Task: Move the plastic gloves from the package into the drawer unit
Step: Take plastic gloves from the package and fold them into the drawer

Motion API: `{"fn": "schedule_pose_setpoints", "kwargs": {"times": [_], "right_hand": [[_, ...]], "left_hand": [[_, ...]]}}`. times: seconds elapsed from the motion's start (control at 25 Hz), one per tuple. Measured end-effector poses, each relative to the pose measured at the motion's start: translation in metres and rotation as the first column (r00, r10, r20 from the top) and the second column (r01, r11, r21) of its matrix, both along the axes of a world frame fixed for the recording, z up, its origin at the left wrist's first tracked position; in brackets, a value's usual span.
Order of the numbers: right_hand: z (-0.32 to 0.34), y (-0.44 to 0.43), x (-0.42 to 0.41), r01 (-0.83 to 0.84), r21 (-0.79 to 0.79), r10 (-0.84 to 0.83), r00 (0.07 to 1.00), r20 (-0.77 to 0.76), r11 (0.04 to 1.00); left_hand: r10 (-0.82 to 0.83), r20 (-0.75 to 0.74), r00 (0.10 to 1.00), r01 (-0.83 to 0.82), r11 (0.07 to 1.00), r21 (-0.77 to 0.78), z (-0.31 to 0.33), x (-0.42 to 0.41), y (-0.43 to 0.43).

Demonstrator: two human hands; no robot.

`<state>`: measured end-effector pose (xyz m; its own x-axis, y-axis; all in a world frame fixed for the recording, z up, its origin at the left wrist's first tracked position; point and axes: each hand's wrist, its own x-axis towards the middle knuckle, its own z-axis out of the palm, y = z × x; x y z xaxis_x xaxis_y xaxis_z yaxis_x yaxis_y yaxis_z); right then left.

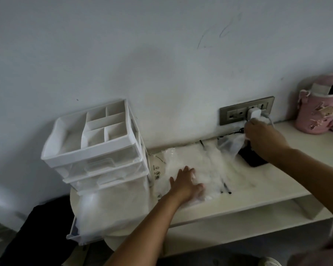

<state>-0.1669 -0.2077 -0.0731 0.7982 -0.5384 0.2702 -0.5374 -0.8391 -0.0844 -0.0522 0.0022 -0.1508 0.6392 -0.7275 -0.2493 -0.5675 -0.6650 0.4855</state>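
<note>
Two hands are being kept on the glove package (190,169), which is lying flat just right of the drawer unit (96,148).
Its long axis is running away from that unit; the left hand (186,183), nearer it, is being pressed down with fingers spread, while the right hand (261,135) is being closed on a crumpled plastic glove (232,144) at the far end.

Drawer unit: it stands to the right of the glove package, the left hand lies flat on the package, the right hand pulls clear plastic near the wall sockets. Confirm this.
Not quite. The head view shows the drawer unit to the left of the glove package, not the right. The rest holds: the left hand lies flat on the package, and the right hand pulls clear plastic near the wall sockets.
</note>
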Motion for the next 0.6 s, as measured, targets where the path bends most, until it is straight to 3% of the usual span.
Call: {"fn": "schedule_pose_setpoints", "kwargs": {"times": [0.12, 0.24, 0.36, 0.6], "right_hand": [[0.022, 0.017, 0.003, -0.223, -0.052, 0.229, 0.955, 0.189, 0.973], [0.036, 0.051, 0.006, -0.461, -0.063, 0.458, 0.840, 0.290, 0.885], [0.045, 0.075, 0.008, -0.602, -0.141, 0.613, 0.729, 0.304, 0.786], [0.049, 0.095, 0.022, -0.690, -0.049, 0.654, 0.658, 0.373, 0.722]], "left_hand": [[0.040, -0.366, 0.930, -0.146, 0.952, -0.267, 0.026, 0.004, 0.000], [-0.040, -0.643, 0.765, -0.372, 0.787, -0.491, 0.059, 0.010, 0.003], [-0.112, -0.719, 0.686, -0.465, 0.692, -0.551, 0.087, 0.026, 0.015], [-0.241, -0.699, 0.673, -0.328, 0.750, -0.574, 0.114, 0.048, 0.054]]}}
